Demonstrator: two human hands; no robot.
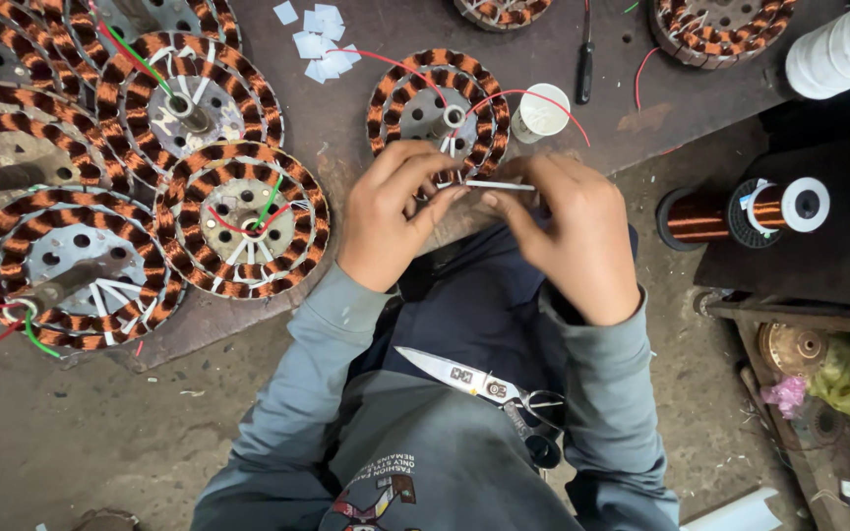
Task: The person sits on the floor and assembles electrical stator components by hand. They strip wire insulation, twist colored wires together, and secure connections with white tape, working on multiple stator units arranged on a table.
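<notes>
Both hands (pixel 484 221) pinching thin white sleeve (pixel 499 185), by round copper-wound stator (pixel 437 108)

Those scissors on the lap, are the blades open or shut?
Shut. The scissors lie flat across the person's lap, the two blades closed together into one point toward the left sleeve, handles at the right. Neither hand touches them.

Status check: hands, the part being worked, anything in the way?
Left hand and right hand both pinch a thin white sleeve tube. Copper-wound round stator just beyond. Steel scissors rest on lap, clear.
</notes>
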